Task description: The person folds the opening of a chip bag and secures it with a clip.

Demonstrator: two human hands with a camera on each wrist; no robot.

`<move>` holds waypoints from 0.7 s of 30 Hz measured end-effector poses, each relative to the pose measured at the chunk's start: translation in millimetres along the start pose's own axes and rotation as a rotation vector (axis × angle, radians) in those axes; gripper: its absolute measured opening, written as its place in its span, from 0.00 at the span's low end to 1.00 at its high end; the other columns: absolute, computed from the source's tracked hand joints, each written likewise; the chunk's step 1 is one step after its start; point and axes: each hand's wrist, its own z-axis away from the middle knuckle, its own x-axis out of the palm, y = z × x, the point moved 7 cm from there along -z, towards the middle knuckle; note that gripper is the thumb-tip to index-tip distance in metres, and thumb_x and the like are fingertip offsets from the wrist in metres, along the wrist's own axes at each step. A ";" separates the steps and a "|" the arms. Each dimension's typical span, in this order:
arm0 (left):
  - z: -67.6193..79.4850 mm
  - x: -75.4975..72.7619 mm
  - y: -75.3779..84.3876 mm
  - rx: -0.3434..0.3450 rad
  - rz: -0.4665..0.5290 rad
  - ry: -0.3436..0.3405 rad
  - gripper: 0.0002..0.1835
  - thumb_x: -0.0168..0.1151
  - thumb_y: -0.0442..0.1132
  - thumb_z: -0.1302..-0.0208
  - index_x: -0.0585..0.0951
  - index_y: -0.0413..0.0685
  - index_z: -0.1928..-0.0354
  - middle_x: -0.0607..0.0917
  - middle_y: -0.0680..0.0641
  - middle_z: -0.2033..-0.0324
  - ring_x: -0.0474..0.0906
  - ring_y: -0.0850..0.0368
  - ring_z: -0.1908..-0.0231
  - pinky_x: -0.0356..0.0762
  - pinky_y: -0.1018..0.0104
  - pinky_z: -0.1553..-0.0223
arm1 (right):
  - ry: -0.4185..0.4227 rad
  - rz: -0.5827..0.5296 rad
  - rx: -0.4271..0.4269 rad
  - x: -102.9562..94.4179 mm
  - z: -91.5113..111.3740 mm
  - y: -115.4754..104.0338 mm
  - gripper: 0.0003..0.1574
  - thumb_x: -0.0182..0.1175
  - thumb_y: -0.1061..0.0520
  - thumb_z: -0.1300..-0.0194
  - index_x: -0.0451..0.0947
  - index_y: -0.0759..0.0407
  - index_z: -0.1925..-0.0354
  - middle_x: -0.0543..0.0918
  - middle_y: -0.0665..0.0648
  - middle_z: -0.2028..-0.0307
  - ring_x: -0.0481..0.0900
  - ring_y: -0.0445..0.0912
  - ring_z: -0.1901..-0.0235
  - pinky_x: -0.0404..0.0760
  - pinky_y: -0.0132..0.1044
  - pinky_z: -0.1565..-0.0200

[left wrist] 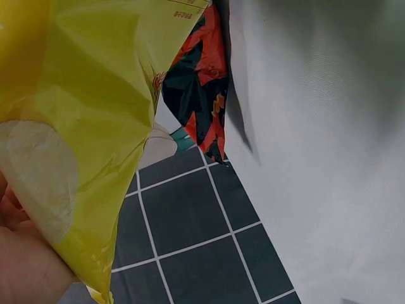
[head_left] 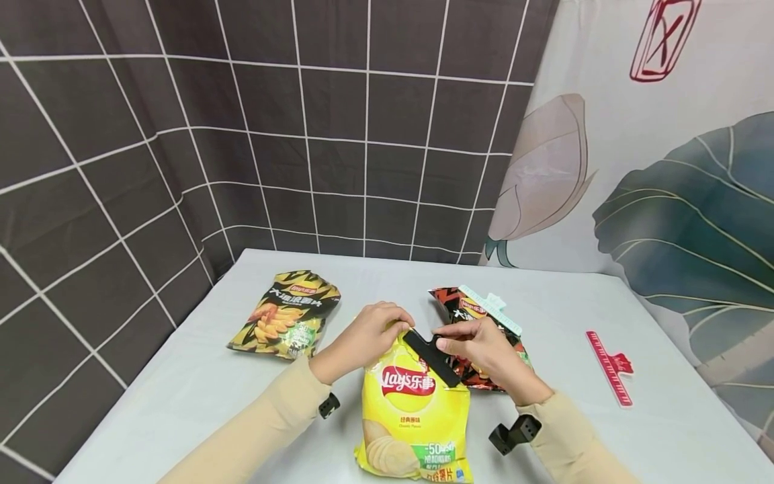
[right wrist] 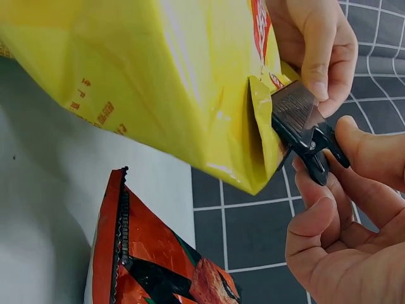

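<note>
A yellow Lay's chip bag [head_left: 417,430] stands upright at the front of the table, its folded top under a black bag clip [head_left: 432,358]. My left hand [head_left: 376,334] pinches the bag's top left corner beside the clip's end. Between thumb and fingers, my right hand [head_left: 484,346] holds the clip's handles, as the right wrist view shows with the clip [right wrist: 297,114] across the folded edge. In the left wrist view the yellow bag [left wrist: 95,95] covers most of the left hand [left wrist: 28,259].
Behind the right hand lies a red-black chip bag [head_left: 450,299] with a light blue clip [head_left: 490,309] across it. A yellow-black chip bag [head_left: 290,316] lies at the back left. On the right side of the table [head_left: 556,316] is a red clip [head_left: 609,368].
</note>
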 end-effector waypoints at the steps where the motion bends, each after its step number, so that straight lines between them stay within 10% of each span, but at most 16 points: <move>1: -0.1 0.1 -0.2 -0.003 0.001 0.000 0.07 0.57 0.34 0.32 0.85 0.46 0.59 0.86 0.51 0.62 0.79 0.58 0.58 0.78 0.62 0.54 | 0.005 0.002 0.005 0.2 -0.3 0.3 0.18 0.67 0.56 0.41 0.84 0.62 0.53 0.83 0.63 0.49 0.82 0.45 0.62 0.81 0.39 0.60; 21: -0.2 3.3 -2.0 -0.015 -0.003 0.010 0.07 0.57 0.36 0.32 0.84 0.45 0.61 0.85 0.50 0.63 0.79 0.58 0.59 0.78 0.63 0.55 | -0.084 -0.017 -0.026 9.7 2.5 1.7 0.22 0.65 0.53 0.38 0.82 0.65 0.49 0.86 0.58 0.60 0.80 0.47 0.66 0.79 0.38 0.64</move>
